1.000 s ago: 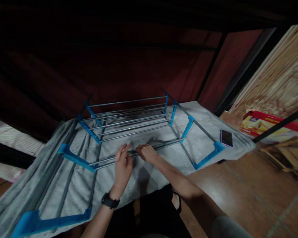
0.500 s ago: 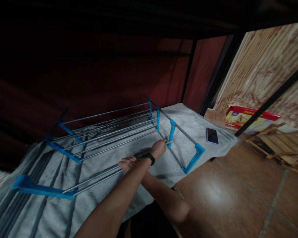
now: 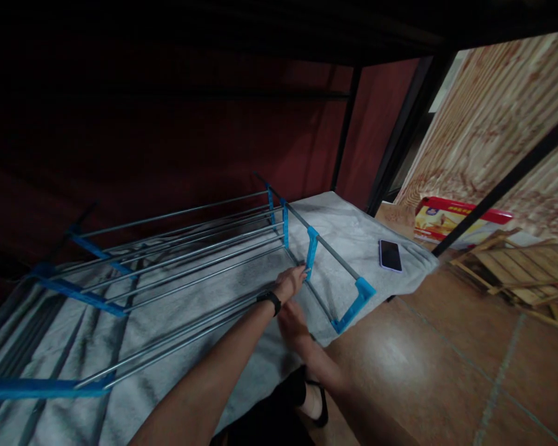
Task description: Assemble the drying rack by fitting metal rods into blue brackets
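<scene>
A rack of thin metal rods (image 3: 204, 271) joined by blue plastic brackets (image 3: 312, 251) stands on a grey blanket (image 3: 353, 232). My left hand (image 3: 291, 283), with a black band at the wrist, is closed around a rod end right at the blue bracket on the rack's right side. Just below it and close to the left wrist is my right hand (image 3: 292, 319); its fingers are partly hidden behind the left hand, and I cannot tell whether they hold a rod. Two front rods run left from my hands to a blue bracket (image 3: 46, 388) in the near left corner.
On the blanket to the right lies a phone (image 3: 390, 255). Beyond the blanket's edge are a folded wooden piece (image 3: 525, 266) and a red and yellow box (image 3: 456, 220) on the tiled floor (image 3: 428, 365). Dark frame posts (image 3: 347, 130) rise at the back and right.
My right hand has left its place along the front rods and moved right, beneath my left hand. My left hand stays by the bracket. The view has shifted slightly.
</scene>
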